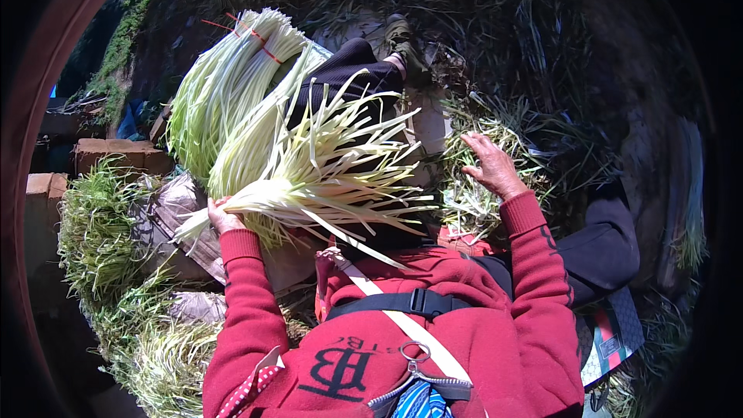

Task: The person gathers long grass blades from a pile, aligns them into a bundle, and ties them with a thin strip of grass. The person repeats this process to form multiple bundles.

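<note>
My left hand (225,216) grips a bunch of pale yellow-white garlic chives (284,194) near one end. Their loose leaf tips fan out to the right, across my lap. Just beyond lies a thick bundle of pale green-white chives (226,93), bound near its far end with a red tie (259,40). More loose pale chives (255,145) lie between that bundle and the held bunch. Off to the right, my right hand (491,164) is raised with its fingers apart and nothing in it. Beneath it is a heap of leaf trimmings (473,197).
Cut green leaves (522,46) cover the ground ahead and to the right. Leaf piles (98,232) and bricks (125,154) stand at the left. My bent leg (348,78) is beside the bound bundle. A patterned bag (612,334) lies at the lower right.
</note>
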